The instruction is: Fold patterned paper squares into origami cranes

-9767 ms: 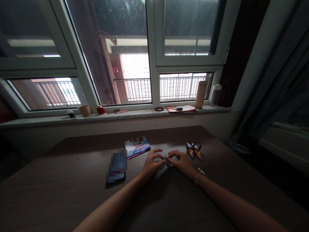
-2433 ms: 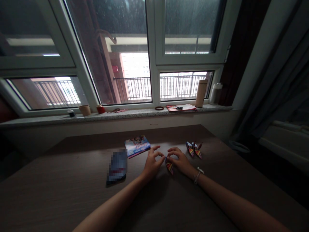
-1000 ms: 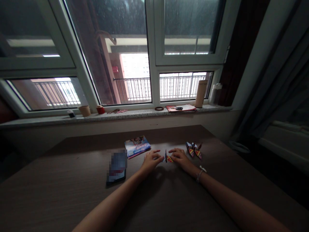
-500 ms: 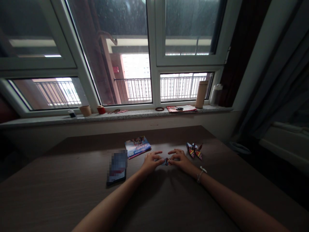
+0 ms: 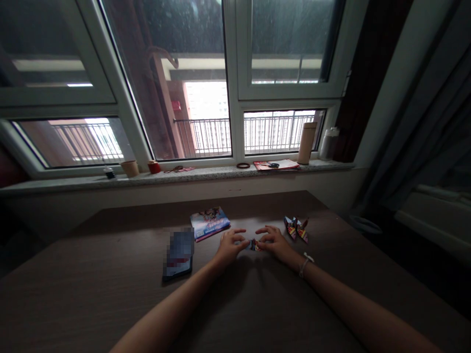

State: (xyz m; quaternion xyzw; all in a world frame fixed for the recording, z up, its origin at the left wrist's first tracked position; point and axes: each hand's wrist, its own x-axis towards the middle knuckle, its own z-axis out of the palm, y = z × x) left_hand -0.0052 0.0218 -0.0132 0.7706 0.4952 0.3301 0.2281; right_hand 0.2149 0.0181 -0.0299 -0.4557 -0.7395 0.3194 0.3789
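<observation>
A small folded piece of colourful printed paper point(image 5: 253, 244) is held just over the brown table point(image 5: 235, 304). My left hand point(image 5: 231, 245) pinches its left end between thumb and fingers, while its index finger reaches out above. From the other side, my right hand point(image 5: 276, 242) grips the right end the same way. Parts of the paper are hidden behind the fingertips. Two pointed folded-paper figures point(image 5: 296, 229) in similar print stand to the right of my right hand. Beyond my left hand lies a small stack of printed paper sheets point(image 5: 209, 223), blue and pink.
A phone point(image 5: 179, 256) with a blurred-out screen lies left of my left forearm. Along the stone windowsill point(image 5: 217, 173) are a paper cup point(image 5: 130, 168), a red spool point(image 5: 154, 167), a brown ring point(image 5: 243, 165), scissors point(image 5: 273, 165) on red-edged paper, a tan flask point(image 5: 306, 143) and a white bottle point(image 5: 328, 143).
My fingertips have shifted very slightly apart, and a little more of the folded paper shows between them. Everything else stays where it was.
</observation>
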